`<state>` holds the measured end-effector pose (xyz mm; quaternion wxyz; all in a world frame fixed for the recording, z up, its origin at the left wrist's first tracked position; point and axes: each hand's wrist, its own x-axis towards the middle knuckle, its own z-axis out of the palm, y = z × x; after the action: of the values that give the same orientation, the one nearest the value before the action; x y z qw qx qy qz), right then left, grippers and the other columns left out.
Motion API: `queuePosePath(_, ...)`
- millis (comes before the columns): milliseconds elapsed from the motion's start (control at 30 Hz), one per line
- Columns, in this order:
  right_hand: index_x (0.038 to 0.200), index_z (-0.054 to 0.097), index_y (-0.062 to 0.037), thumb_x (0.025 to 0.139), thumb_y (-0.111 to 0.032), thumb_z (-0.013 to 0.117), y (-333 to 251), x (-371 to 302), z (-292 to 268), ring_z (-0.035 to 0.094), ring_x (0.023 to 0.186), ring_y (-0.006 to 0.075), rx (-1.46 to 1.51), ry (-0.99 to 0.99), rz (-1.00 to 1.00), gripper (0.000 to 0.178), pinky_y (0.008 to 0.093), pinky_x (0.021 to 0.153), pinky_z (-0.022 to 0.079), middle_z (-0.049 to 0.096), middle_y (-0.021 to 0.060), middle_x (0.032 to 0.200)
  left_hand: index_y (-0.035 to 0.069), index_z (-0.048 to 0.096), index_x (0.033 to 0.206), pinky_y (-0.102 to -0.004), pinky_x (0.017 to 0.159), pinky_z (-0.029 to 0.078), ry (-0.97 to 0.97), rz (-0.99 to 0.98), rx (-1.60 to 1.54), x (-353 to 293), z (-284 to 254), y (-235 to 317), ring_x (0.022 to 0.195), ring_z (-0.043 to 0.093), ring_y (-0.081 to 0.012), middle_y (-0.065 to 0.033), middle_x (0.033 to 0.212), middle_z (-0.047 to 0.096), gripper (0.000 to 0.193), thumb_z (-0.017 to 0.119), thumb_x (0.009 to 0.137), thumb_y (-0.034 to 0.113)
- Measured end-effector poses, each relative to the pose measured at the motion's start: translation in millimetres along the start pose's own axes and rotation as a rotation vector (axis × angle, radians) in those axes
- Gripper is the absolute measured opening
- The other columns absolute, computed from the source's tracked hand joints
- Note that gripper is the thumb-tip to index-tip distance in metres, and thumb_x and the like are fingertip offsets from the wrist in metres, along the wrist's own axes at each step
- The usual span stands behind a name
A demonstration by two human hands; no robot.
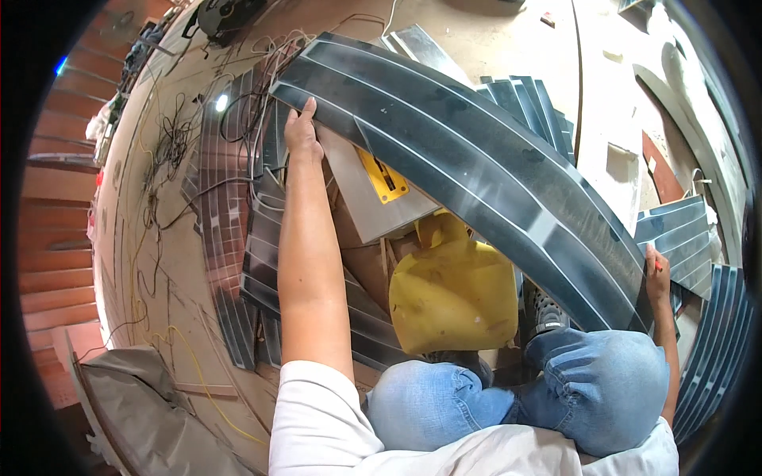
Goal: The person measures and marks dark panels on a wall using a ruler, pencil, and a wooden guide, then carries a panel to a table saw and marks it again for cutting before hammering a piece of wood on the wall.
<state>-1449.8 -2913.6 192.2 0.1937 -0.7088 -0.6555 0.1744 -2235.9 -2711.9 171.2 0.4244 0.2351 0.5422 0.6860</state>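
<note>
Beyond the jeans knees [607,381], I see the dark striped panel [476,174] slanting across. Right hand [658,278] curls round its near end; left hand [303,136] clasps the far end, fingers hidden. I'd support both ends evenly, avoiding the cables [172,135] beyond.

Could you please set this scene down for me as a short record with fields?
Left grip: closed on the far-left end of the long dark panel
Right grip: at the panel's near-right edge, exact hold unclear; small red item at its fingers
Panel: slightly curved, dark with pale lines
Beneath panel in view: yellow plastic-looking piece; grey board
Far right: more striped panels
Left: dark tangled cables
Person: knees bent, blue jeans
</note>
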Motion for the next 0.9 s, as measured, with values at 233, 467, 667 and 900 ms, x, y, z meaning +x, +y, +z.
queuePosePath(233, 0.076, 0.044, 0.0023, 0.108, -0.035, 0.047, 0, 0, 2, 0.034, 0.067, 0.0137, 0.006, -0.005, 0.004, 0.049, 0.0353, 0.059, 0.033, 0.033, 0.0048, 0.068, -0.002, 0.063, 0.118, -0.0354, 0.092, 0.051, 0.046, 0.067, 0.068, 18, -8, 2, 0.101, 0.065, -0.0229, -0.0099, 0.113, 0.068, 0.033, 0.076, 0.09, 0.012)
queuePosePath(467, 0.076, 0.043, 0.002, 0.108, -0.036, 0.047, -3, 1, -1, 0.034, 0.067, 0.0139, -0.021, -0.008, 0.025, 0.05, 0.0342, 0.06, 0.033, 0.033, 0.0045, 0.068, -0.004, 0.062, 0.116, -0.0343, 0.09, 0.049, -0.063, 0.027, 0.133, 30, -27, 7, 0.097, 0.063, -0.0223, -0.0119, 0.112, 0.067, 0.041, 0.08, 0.087, 0.019)
queuePosePath(667, 0.075, 0.043, 0.002, 0.108, -0.036, 0.048, 5, 0, 1, 0.034, 0.066, 0.0152, -0.018, 0.02, 0.021, 0.051, 0.0355, 0.059, 0.033, 0.035, 0.0054, 0.067, -0.002, 0.061, 0.109, -0.0341, 0.091, 0.047, -0.145, -0.066, 0.139, 35, -33, 8, 0.1, 0.061, -0.0203, -0.0099, 0.109, 0.066, 0.036, 0.08, 0.088, 0.02)
queuePosePath(900, 0.076, 0.04, 0.0006, 0.108, -0.035, 0.048, 18, -6, 0, 0.033, 0.069, 0.0141, 0.018, -0.004, 0.0, 0.049, 0.035, 0.061, 0.033, 0.032, 0.0033, 0.071, 0.002, 0.058, 0.128, -0.0328, 0.095, 0.047, -0.157, -0.087, 0.137, 22, -32, 12, 0.105, 0.062, -0.0197, -0.0049, 0.116, 0.066, 0.039, 0.073, 0.093, 0.012)
